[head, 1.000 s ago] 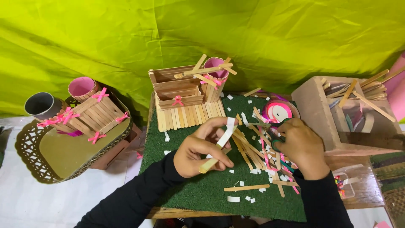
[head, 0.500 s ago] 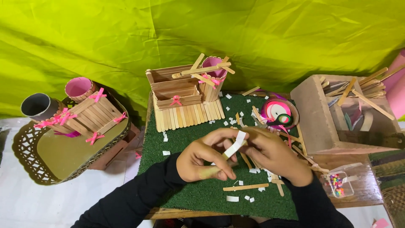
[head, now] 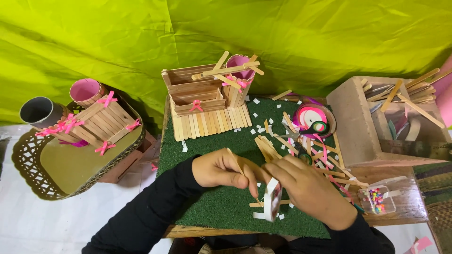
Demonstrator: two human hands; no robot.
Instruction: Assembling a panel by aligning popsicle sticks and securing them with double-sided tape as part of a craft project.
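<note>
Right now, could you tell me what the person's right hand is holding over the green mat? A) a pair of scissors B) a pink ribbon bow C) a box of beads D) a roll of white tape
D: the right hand grips a roll of white tape on edge above the green mat, while the left hand holds a thin wooden stick beside it.

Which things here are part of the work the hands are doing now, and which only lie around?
In use: left hand, wooden stick, right hand, white tape roll.

Lying about: stick organizer, pink ribbon spool, bead box, gold tray.
</note>
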